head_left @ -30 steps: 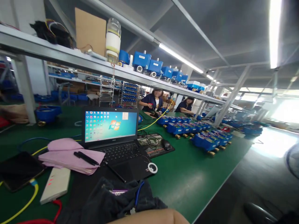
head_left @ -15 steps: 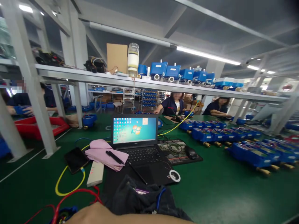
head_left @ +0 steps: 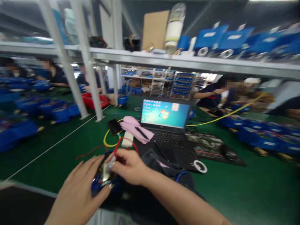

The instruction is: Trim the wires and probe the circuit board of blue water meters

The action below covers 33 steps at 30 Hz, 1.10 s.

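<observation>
My left hand (head_left: 77, 190) cups a small blue device (head_left: 99, 182) from below and the left, its fingers wrapped round it. My right hand (head_left: 127, 167) is closed in a pinch on a pale connector (head_left: 110, 163) at the top of that device, where a red wire (head_left: 122, 144) loops away. Both hands hover over the near edge of the green table (head_left: 234, 193). The picture is smeared by motion. A dark cloth bag (head_left: 161, 165) lies just right of my right hand.
An open laptop (head_left: 165, 117) stands behind the hands, with a pink cloth (head_left: 133, 125), a pen, a phone (head_left: 114, 126), a white power strip (head_left: 127, 139) and a yellow cable (head_left: 106, 140) to its left. Blue meters (head_left: 264, 137) line the right and left; seated people work beyond.
The view has swung left and down. Both my hands have come into sight with the blue device and the red wire; before only my forearm showed at the bottom edge.
</observation>
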Available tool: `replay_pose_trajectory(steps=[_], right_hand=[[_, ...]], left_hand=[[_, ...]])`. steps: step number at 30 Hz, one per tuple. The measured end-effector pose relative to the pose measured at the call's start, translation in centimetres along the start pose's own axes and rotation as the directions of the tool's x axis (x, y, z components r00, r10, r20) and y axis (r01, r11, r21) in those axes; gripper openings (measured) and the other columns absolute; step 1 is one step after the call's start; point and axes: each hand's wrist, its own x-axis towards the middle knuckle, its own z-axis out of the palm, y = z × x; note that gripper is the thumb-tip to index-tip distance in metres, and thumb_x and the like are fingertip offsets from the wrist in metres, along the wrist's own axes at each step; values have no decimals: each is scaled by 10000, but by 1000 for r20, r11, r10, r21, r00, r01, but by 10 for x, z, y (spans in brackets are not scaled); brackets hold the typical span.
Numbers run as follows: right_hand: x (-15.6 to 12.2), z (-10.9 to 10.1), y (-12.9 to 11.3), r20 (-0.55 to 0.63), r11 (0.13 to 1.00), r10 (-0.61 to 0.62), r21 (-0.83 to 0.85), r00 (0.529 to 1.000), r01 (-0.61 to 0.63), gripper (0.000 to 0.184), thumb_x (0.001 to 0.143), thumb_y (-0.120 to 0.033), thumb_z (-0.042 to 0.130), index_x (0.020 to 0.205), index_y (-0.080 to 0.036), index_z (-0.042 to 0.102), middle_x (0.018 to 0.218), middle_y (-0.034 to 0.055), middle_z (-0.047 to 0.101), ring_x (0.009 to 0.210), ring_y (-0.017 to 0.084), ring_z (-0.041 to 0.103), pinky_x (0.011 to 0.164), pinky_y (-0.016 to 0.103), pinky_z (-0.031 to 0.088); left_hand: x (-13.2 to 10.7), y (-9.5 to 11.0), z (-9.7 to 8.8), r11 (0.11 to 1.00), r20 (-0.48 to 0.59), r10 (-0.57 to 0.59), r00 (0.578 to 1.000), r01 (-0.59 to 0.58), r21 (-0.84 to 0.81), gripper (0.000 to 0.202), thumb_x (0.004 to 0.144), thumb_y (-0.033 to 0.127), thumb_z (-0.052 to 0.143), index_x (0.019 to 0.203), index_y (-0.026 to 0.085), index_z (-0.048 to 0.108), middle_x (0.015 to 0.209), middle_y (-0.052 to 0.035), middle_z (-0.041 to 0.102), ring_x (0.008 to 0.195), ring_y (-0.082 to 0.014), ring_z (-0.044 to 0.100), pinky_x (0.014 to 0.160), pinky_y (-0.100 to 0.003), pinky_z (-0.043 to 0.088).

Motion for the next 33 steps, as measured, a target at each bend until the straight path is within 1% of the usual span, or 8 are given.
replay_pose_trajectory(steps=[1, 3, 7, 10, 13, 20, 24, 33], right_hand=[[-2, -2, -3, -3, 999, -22, 24, 1000, 22, 171, 774, -318, 584, 820, -153, 600, 696, -7, 573, 633, 112, 522, 617, 227, 454], [-4, -5, -7, 29, 999, -23, 36, 999, 22, 126, 795, -252, 563, 856, -149, 602, 741, 3, 599, 648, 105, 542, 626, 221, 455], [-10, -8, -13, 76, 990, -68, -122, 995, 77, 94, 827, -185, 540, 878, -153, 613, 779, 17, 638, 686, 112, 586, 627, 218, 468], [-15, -7, -17, 90, 947, -137, -281, 986, 157, 90, 837, -148, 540, 885, -159, 616, 819, 23, 665, 731, 120, 612, 671, 228, 482], [-16, -7, -19, 113, 913, -175, -354, 978, 204, 83, 839, -124, 557, 883, -166, 613, 809, 14, 667, 737, 116, 624, 690, 222, 488], [-15, -9, -25, 178, 882, -204, -393, 963, 259, 104, 836, -93, 567, 893, -173, 603, 801, 6, 661, 727, 115, 624, 688, 212, 506], [-16, -9, -28, 196, 877, -210, -396, 958, 273, 119, 820, -67, 591, 898, -156, 601, 812, 3, 657, 755, 93, 622, 719, 173, 492], [-15, -9, -28, 207, 887, -201, -377, 957, 268, 109, 823, -61, 597, 897, -141, 606, 825, 20, 661, 776, 100, 619, 729, 182, 494]], left_hand=[[-5, 5, -6, 999, 96, -45, 994, 43, 29, 607, 790, 464, 551, 1306, 166, 435, 1272, -147, 566, 1142, -309, 544, 1005, -529, 401], [-6, 14, -14, 992, 219, -123, 968, 116, 43, 600, 804, 409, 515, 1323, 127, 411, 1336, -160, 513, 1237, -294, 473, 1067, -534, 339], [4, 25, -21, 975, 310, -206, 928, 221, -15, 623, 782, 376, 526, 1334, 115, 405, 1368, -148, 483, 1288, -276, 417, 1106, -526, 288], [4, 28, -23, 968, 320, -221, 921, 248, -47, 640, 771, 371, 546, 1340, 115, 404, 1382, -140, 469, 1302, -272, 397, 1118, -525, 268], [1, 27, -22, 967, 309, -214, 927, 245, -65, 649, 768, 380, 560, 1341, 119, 403, 1382, -131, 470, 1305, -266, 392, 1121, -520, 268], [-1, 27, -20, 966, 275, -208, 939, 242, -95, 631, 766, 373, 567, 1325, 120, 420, 1376, -119, 480, 1303, -261, 396, 1121, -509, 277], [-2, 28, -19, 962, 243, -222, 944, 252, -100, 598, 782, 368, 545, 1322, 140, 431, 1378, -97, 482, 1300, -244, 400, 1124, -481, 277], [-2, 27, -17, 957, 252, -238, 938, 271, -106, 606, 803, 394, 535, 1351, 170, 404, 1387, -63, 477, 1305, -218, 391, 1133, -443, 259]])
